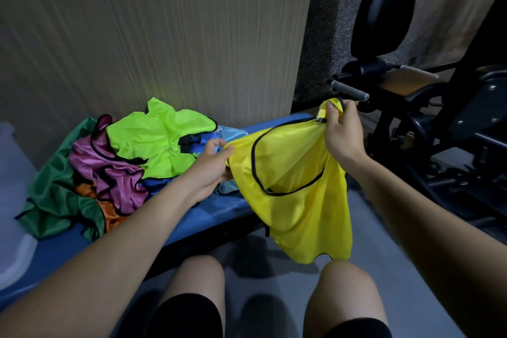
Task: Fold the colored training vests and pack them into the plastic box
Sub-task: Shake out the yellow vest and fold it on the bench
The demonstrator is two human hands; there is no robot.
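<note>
A yellow vest [296, 195] with black trim hangs in the air over the blue bench [208, 217]. My right hand [341, 134] grips its upper right shoulder strap. My left hand [212, 166] pinches the vest's upper left edge. To the left on the bench lies a heap of unfolded vests: lime green [159, 140], pink [109, 170], dark green [57, 192], orange [109, 214] and blue ones. A translucent plastic box [11, 200] shows at the far left edge, blurred.
A large cardboard sheet [153, 35] stands behind the bench. Black gym equipment with a grey handle [349, 89] fills the right side. My knees are below, over a grey floor [389, 269].
</note>
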